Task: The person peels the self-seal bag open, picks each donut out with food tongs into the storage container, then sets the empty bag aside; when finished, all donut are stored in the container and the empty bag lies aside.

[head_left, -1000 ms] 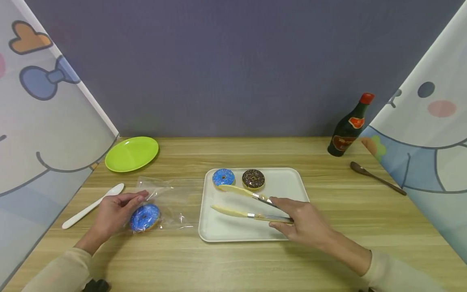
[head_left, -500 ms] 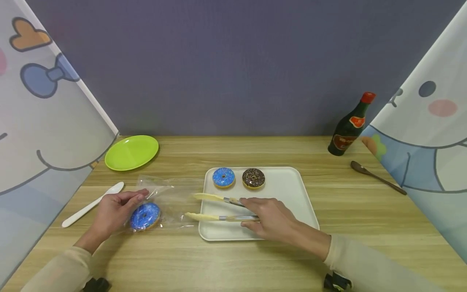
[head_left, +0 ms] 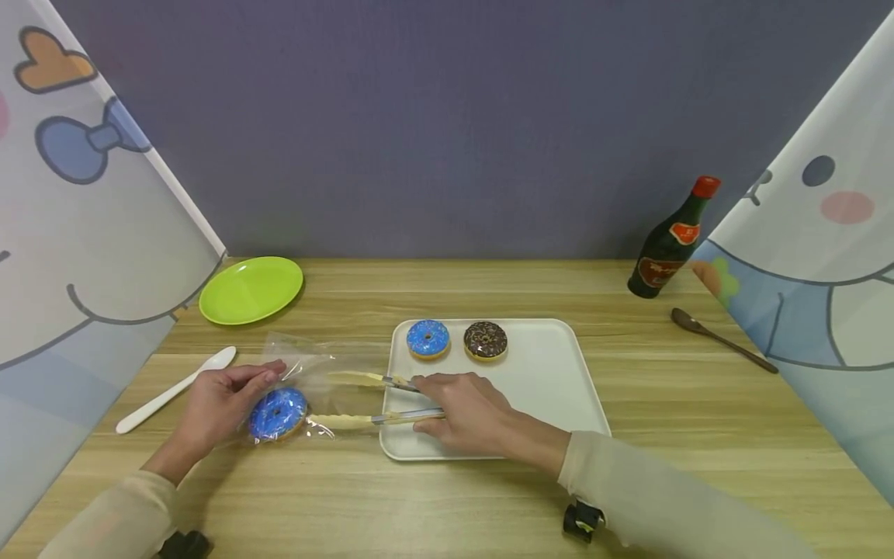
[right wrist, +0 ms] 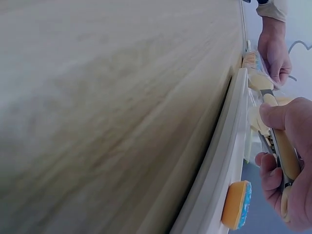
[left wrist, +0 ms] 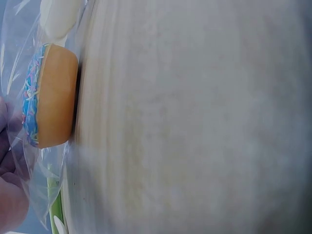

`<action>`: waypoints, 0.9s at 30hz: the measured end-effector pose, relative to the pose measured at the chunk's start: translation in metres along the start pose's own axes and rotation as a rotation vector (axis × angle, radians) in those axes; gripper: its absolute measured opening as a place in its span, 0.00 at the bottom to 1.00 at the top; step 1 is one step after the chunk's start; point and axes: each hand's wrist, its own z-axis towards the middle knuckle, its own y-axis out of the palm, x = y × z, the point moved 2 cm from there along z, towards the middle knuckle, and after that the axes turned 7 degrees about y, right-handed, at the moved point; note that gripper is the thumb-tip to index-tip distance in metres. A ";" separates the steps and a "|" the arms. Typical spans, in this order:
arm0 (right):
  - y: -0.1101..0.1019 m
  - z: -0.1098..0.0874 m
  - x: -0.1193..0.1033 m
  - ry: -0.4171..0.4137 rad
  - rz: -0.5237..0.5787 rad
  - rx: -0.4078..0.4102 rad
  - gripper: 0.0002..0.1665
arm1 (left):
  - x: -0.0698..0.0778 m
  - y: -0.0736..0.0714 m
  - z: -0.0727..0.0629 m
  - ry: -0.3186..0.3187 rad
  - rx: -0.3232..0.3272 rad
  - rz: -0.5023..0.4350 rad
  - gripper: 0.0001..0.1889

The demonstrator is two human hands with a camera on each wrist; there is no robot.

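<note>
On the left, a blue-iced doughnut [head_left: 278, 414] with sprinkles lies in a clear plastic bag [head_left: 338, 353]. My left hand [head_left: 226, 400] pinches the bag's film beside the doughnut. Seen edge-on in the left wrist view, the doughnut's tan side [left wrist: 57, 97] shows through the film. My right hand [head_left: 469, 411] grips tongs [head_left: 408, 417] with pale tips and metal arms, thumb on one arm and fingers on the other. Their arms stand spread apart. Both tips overlap the bag, the lower one right at the doughnut's edge.
A white tray [head_left: 552, 411] under my right hand carries another blue doughnut [head_left: 428, 338] and a chocolate doughnut [head_left: 485, 340]. Around stand or lie a green plate [head_left: 251, 291], a white spoon [head_left: 174, 390], a dark bottle [head_left: 663, 252] and a brown wooden spoon [head_left: 722, 339].
My right hand has carried the tongs leftward, from over the tray to the bag, so the tips now reach the bagged doughnut. My left hand has stayed in place.
</note>
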 end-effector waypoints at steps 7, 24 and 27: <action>0.005 0.011 -0.003 -0.013 0.003 -0.045 0.34 | -0.001 -0.001 -0.001 -0.003 0.007 0.014 0.06; 0.012 0.020 -0.010 -0.049 -0.024 -0.096 0.36 | -0.002 0.001 0.001 0.006 0.002 0.018 0.05; 0.014 0.020 -0.011 -0.049 -0.037 -0.098 0.36 | -0.002 0.003 0.001 0.002 0.000 0.021 0.05</action>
